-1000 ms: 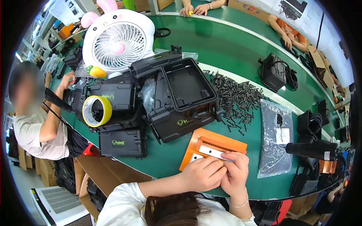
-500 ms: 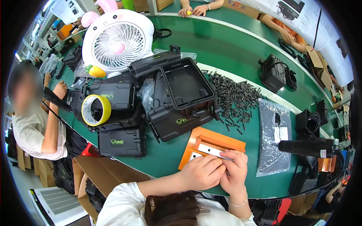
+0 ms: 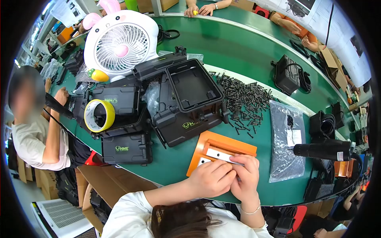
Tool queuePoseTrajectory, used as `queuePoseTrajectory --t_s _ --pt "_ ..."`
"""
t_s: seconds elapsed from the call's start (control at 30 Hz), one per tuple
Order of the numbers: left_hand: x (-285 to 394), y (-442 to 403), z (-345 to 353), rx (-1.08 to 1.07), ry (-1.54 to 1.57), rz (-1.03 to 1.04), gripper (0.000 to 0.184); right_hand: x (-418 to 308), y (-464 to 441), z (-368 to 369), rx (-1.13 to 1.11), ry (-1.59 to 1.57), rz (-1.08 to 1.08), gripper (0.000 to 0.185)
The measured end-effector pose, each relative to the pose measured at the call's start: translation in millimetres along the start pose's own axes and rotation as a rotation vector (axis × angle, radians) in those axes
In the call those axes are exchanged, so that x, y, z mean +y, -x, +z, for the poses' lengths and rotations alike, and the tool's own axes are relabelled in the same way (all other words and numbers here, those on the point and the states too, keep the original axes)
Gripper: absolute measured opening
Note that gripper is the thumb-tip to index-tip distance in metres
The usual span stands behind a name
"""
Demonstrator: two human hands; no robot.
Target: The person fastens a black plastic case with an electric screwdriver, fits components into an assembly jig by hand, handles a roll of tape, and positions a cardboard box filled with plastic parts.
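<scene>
Co-worker's hands (image 3: 293,27) at one o'clock have parted; left hand (image 3: 212,178) and right hand (image 3: 246,176) meet at orange fixture (image 3: 230,143), five-o'clock side, grip too hidden to tell; close fingerwork likely needs steadiness.

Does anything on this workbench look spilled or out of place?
Perhaps the small black parts: they lie loose on the green table, with strays beyond the heap, as if spilled, though maybe deliberately. The yellow tape roll sits tilted.
</scene>
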State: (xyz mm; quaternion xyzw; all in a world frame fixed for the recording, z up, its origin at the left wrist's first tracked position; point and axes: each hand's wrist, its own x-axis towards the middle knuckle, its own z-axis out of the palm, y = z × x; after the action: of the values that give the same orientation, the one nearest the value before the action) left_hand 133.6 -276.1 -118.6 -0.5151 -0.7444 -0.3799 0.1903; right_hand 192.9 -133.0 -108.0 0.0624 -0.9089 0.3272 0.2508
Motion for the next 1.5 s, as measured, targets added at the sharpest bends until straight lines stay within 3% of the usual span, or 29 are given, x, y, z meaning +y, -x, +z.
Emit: queuePoseTrajectory --t_s 1.5 --pt "-0.6 2.1 -0.8 -0.007 0.010 0.006 0.029 0.8 0.4 0.8 0.008 0.006 -0.008 0.021"
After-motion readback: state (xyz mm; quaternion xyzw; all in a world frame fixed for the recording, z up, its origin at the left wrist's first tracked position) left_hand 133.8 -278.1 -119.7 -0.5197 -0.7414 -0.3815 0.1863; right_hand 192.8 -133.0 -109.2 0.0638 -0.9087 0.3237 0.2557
